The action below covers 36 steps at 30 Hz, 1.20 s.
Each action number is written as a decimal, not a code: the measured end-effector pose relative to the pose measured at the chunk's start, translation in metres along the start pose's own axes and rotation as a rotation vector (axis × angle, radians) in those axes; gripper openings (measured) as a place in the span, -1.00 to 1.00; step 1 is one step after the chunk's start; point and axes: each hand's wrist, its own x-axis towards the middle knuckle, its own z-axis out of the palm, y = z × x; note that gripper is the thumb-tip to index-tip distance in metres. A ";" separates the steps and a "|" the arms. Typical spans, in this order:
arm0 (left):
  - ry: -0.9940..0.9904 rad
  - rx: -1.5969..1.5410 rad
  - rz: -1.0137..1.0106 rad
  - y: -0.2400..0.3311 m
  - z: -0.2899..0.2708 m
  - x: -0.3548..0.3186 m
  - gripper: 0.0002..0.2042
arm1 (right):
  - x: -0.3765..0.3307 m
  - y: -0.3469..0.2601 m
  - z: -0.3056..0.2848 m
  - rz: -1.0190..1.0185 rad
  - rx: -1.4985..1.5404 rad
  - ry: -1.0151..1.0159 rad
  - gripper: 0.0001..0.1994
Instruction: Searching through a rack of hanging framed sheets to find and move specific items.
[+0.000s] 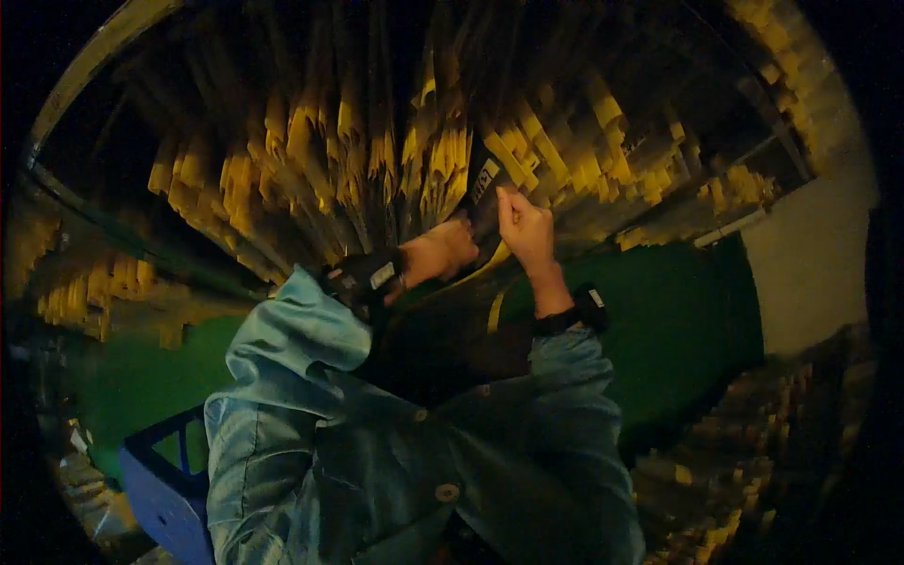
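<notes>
Among densely packed yellowish pieces hanging from a rack (348, 141), my two hands are close together in front of me. A dark, flat, strip-like piece with a white label (480, 202) runs between them; its exact kind is too dim to make out. My right hand (525, 226) pinches its edge just beside the label, fingers pressed together. Lower and to the left, my left hand (444, 250) is closed on the same dark piece, its fingertips partly hidden. Both wrists carry dark bands, and the sleeves are blue-green.
The hanging pieces spread across the whole far side. More yellowish pieces hang at the left (113, 287). Below lies a green floor (678, 320), with a pale surface (810, 273) at the right. A blue plastic frame (169, 490) stands at the lower left. Blurred stacked items (716, 480) fill the lower right.
</notes>
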 end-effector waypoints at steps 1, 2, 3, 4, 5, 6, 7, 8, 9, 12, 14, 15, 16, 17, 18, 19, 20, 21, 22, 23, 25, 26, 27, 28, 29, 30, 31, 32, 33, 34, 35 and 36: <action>-0.082 -0.036 0.057 0.001 -0.020 -0.015 -0.63 | -0.002 -0.006 0.000 -0.002 0.021 0.018 -0.80; -0.160 -0.076 0.128 0.001 -0.039 -0.024 -0.55 | -0.005 -0.007 0.001 0.010 0.010 0.016 -0.80; -0.108 -0.301 0.025 0.004 -0.046 -0.030 -0.47 | -0.007 -0.012 0.004 0.083 0.016 -0.007 -0.81; -0.051 -0.521 -0.090 0.005 -0.049 -0.034 -0.39 | -0.006 -0.017 0.004 0.147 0.027 -0.028 -0.81; -0.049 -0.522 -0.089 0.004 -0.041 -0.031 -0.39 | -0.004 -0.019 0.001 0.146 0.025 -0.029 -0.81; 0.017 -0.585 -0.128 0.003 -0.028 -0.022 -0.43 | -0.001 -0.019 -0.006 0.308 0.176 -0.204 -0.81; 0.081 -0.643 -0.161 -0.001 -0.018 -0.018 -0.46 | 0.000 -0.017 -0.012 0.473 0.328 -0.372 -0.78; 0.074 -0.639 -0.138 -0.001 -0.023 -0.021 -0.46 | 0.003 -0.010 -0.028 0.491 0.318 -0.358 -0.78; 0.096 -0.666 -0.108 -0.003 -0.026 -0.024 -0.47 | 0.010 0.003 -0.051 0.460 0.541 -0.558 -0.70; -0.029 -0.689 -0.017 -0.009 -0.028 -0.020 -0.48 | -0.004 0.055 -0.106 0.588 0.777 -0.895 -0.48; -0.042 -0.634 -0.085 -0.012 -0.028 -0.016 -0.54 | -0.032 0.078 -0.119 0.492 0.195 -1.019 -0.46; -0.028 -0.590 -0.030 -0.014 -0.027 -0.016 -0.52 | -0.037 0.069 -0.124 0.458 -0.141 -1.065 -0.48; -0.027 -0.588 -0.025 -0.015 -0.023 -0.016 -0.52 | -0.033 0.050 -0.125 0.462 -0.144 -1.062 -0.48; -0.031 -0.589 -0.042 -0.016 -0.019 -0.013 -0.47 | -0.031 0.037 -0.125 0.454 -0.164 -1.094 -0.55; -0.034 -0.589 -0.060 -0.017 -0.016 -0.011 -0.41 | -0.032 0.030 -0.127 0.445 -0.184 -1.126 -0.62; -0.032 -0.583 -0.051 -0.017 -0.017 -0.012 -0.41 | -0.039 0.028 -0.133 0.453 -0.189 -1.119 -0.62; -0.021 -0.474 0.036 -0.017 -0.018 -0.014 -0.41 | -0.047 0.028 -0.142 0.311 -0.118 -0.978 -0.71; -0.007 -0.360 0.117 -0.017 -0.020 -0.015 -0.40 | -0.057 0.025 -0.153 0.171 -0.052 -0.835 -0.79; 0.028 -0.212 0.178 -0.017 -0.011 -0.019 -0.41 | -0.054 0.005 -0.170 0.217 -0.088 -0.834 -0.82; 0.070 -0.093 0.208 -0.014 -0.003 -0.022 -0.41 | -0.045 -0.026 -0.195 0.259 -0.124 -0.831 -0.84; 0.170 0.085 0.128 -0.008 0.022 -0.032 -0.41 | -0.044 -0.067 -0.240 0.130 -0.218 -0.720 -0.82; 0.206 0.159 0.096 -0.004 0.034 -0.031 -0.42 | -0.036 -0.101 -0.263 0.220 -0.270 -0.703 -0.78; 0.228 0.206 0.058 -0.002 0.045 -0.032 -0.42 | -0.036 -0.123 -0.286 0.284 -0.376 -0.705 -0.76; 0.249 0.237 0.018 0.000 0.051 -0.042 -0.42 | -0.030 -0.146 -0.310 0.330 -0.376 -0.664 -0.76; 0.276 0.273 0.027 0.002 0.056 -0.031 -0.42 | -0.037 -0.163 -0.335 0.417 -0.404 -0.606 -0.76; 0.299 0.304 0.030 0.004 0.058 -0.026 -0.43 | -0.053 -0.172 -0.362 0.420 -0.379 -0.446 -0.77; 0.317 0.316 0.037 0.003 0.059 -0.023 -0.43 | -0.077 -0.176 -0.390 0.424 -0.363 -0.267 -0.79; 0.335 0.316 0.028 0.003 0.060 -0.025 -0.43 | -0.090 -0.189 -0.415 0.403 -0.348 -0.099 -0.81; 0.351 0.325 0.029 0.002 0.061 -0.023 -0.43 | -0.100 -0.200 -0.424 0.400 -0.346 0.001 -0.82; 0.363 0.339 0.029 0.002 0.065 -0.020 -0.44 | -0.110 -0.208 -0.431 0.396 -0.341 0.101 -0.83; 0.363 0.354 0.025 0.001 0.068 -0.020 -0.44 | -0.110 -0.224 -0.432 0.413 -0.396 0.162 -0.79; 0.365 0.365 0.021 0.000 0.071 -0.021 -0.44 | -0.113 -0.236 -0.434 0.374 -0.639 0.086 -0.76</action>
